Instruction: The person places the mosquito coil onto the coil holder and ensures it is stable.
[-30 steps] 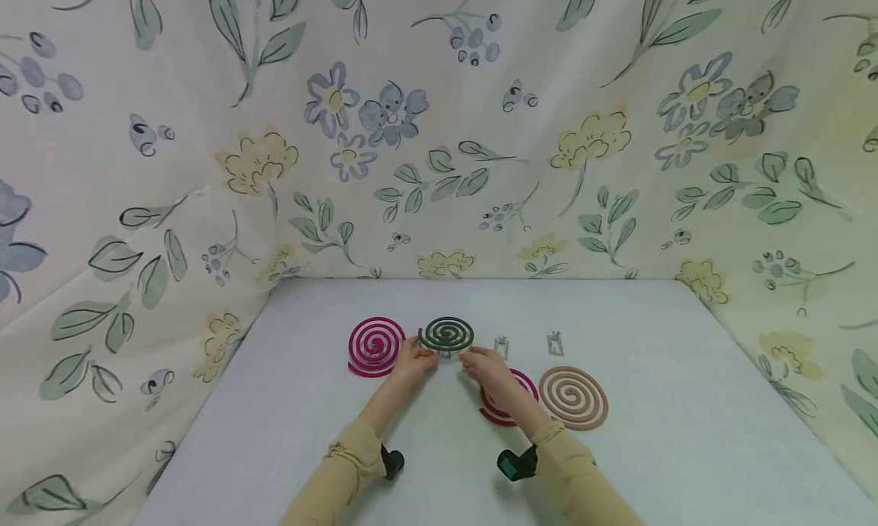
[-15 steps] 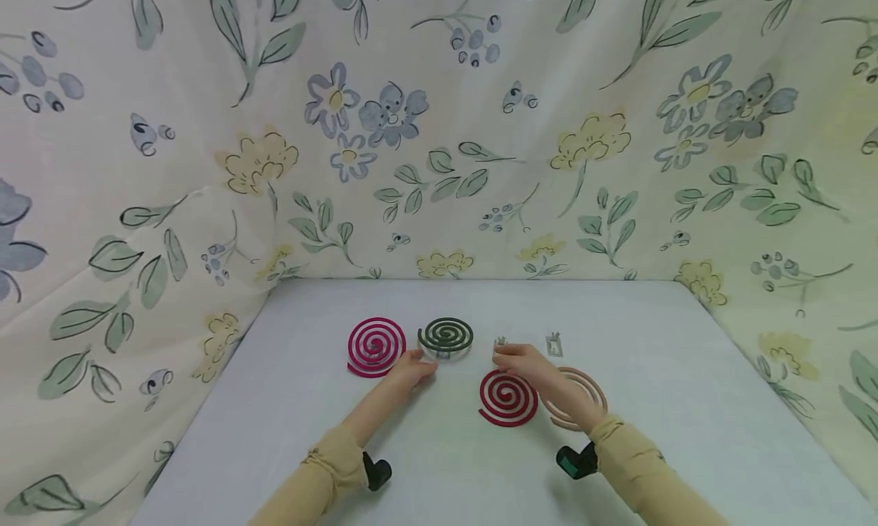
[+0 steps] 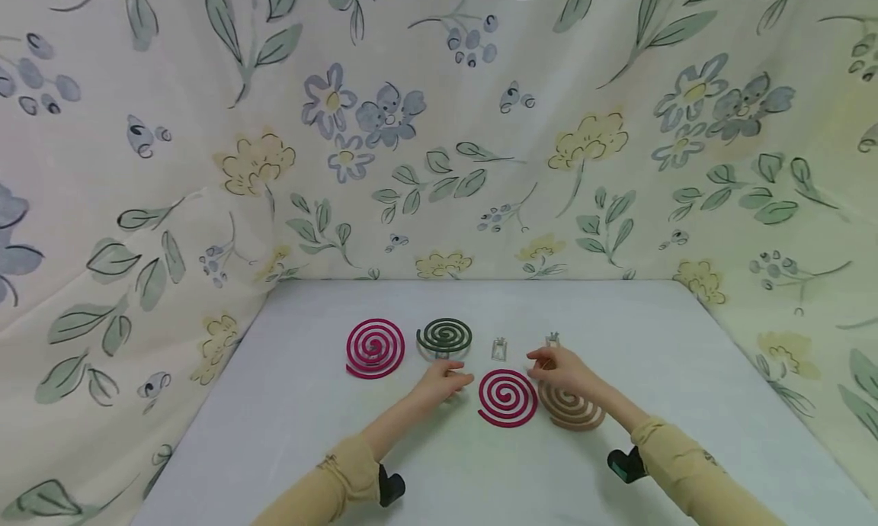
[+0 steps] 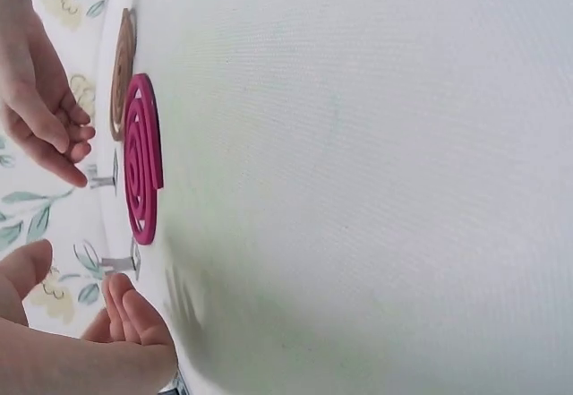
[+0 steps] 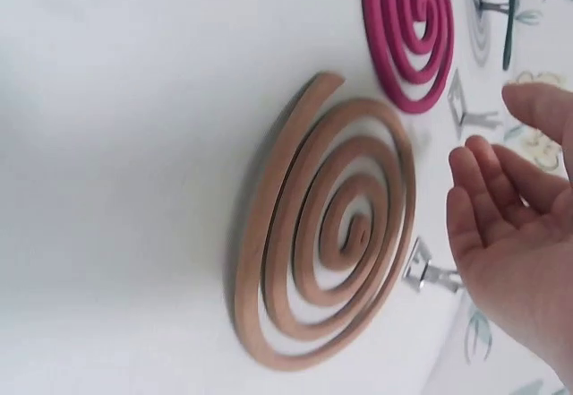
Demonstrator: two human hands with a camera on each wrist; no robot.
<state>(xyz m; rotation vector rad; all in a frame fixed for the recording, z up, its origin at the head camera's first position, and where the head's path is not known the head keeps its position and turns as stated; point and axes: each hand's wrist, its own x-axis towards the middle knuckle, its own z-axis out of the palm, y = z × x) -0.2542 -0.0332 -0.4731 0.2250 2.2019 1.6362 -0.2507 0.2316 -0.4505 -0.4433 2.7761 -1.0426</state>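
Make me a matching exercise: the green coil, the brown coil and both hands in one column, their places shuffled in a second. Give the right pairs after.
Column one
1. green coil
2. brown coil
3. left hand
4. right hand

Column two
A. overlapping the brown coil in the head view
B. raised on a silvery stand
C. just in front of the green coil
D. flat on the white table

Pairs: 1-B, 2-D, 3-C, 4-A

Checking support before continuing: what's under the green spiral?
A metal stand, its stem rising toward the green spiral in the right wrist view. In the head view, the spiral covers most of the stand, including where they meet.
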